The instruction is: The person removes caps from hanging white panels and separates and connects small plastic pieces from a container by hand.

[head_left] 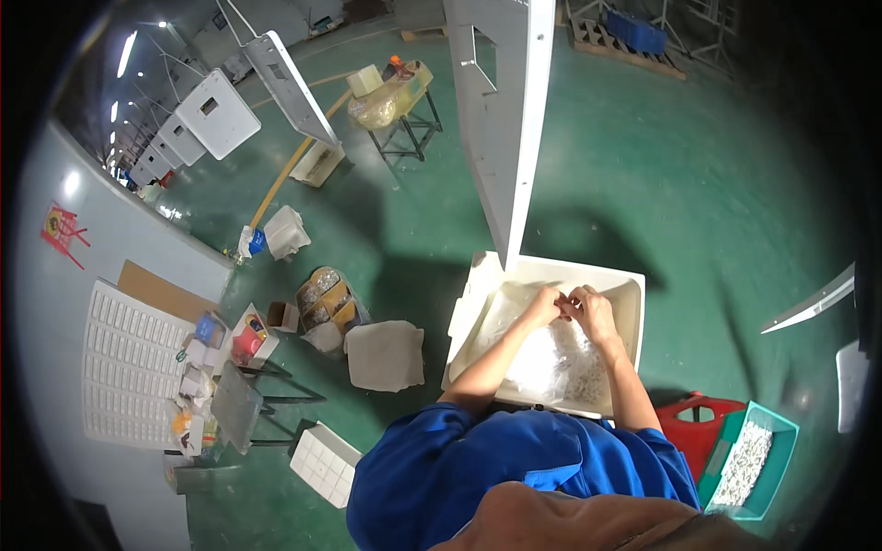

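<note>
My left hand (546, 306) and my right hand (592, 315) meet over a large white bin (634, 286) in front of me. Their fingertips are closed together at one spot, and whatever they pinch is too small or hidden to name. Below them, inside the bin, lies a clear plastic bag (503, 317) that shines brightly under the light. Small white pieces (584, 375) show toward its near right part. Just beyond the bin hangs a tall white metal panel (501, 119) with a rectangular cutout, its lower corner close to the far rim.
At my right stand a red plastic chair (696, 424) and a green crate (781, 459) of small white pieces. To the left are a covered stool (386, 356), a tray of bagged parts (326, 298) and a white divided box (323, 466). More white panels (219, 114) hang farther off.
</note>
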`<state>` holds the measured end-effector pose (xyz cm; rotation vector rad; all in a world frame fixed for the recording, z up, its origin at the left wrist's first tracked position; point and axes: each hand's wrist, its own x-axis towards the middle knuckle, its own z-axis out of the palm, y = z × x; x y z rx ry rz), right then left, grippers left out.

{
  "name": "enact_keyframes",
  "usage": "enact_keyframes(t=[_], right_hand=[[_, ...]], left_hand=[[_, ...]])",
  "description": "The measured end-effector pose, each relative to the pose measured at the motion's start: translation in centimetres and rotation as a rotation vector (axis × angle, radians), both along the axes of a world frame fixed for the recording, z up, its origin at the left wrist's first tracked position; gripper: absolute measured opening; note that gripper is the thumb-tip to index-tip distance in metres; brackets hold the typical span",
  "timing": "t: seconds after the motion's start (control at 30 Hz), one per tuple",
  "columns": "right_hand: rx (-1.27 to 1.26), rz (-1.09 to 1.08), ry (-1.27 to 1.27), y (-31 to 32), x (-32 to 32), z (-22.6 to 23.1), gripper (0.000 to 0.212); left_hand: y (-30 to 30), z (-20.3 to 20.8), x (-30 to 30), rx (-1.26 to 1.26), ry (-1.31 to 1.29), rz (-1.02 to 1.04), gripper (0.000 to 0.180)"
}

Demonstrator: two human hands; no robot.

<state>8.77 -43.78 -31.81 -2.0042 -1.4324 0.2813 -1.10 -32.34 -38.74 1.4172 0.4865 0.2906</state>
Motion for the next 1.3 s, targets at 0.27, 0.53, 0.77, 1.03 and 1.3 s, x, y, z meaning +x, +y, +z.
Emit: enact_keyframes(t=[0.27, 0.53, 0.77, 1.03, 1.3], right_hand=[[-0.032, -0.013, 0.001, 0.3, -0.8, 0.2, 0.02], [-0.065, -0.003, 0.045, -0.2, 0.4, -1.4, 0.018], [-0.088, 0.034, 0.06, 0.4, 0.5, -1.5, 0.018], [-0.096, 0.075, 0.018, 0.1, 0.6, -1.5, 0.016], [-0.164, 0.122, 0.003, 0.1, 1.1, -1.8, 0.02]], left_hand=[[-0.7, 0.1, -0.5, 0.096, -0.005, 0.041, 0.005], [-1.5, 1.0, -0.1, 0.331, 0.091, 0.001, 0.009], [-0.9, -0.1, -0.1, -0.03, 0.099, 0.013, 0.01], [-0.5, 1.7, -0.6, -0.041, 0.169, -0.099, 0.01], [-0.7, 2.1, 0.0, -0.05, 0.213, -0.163, 0.012]])
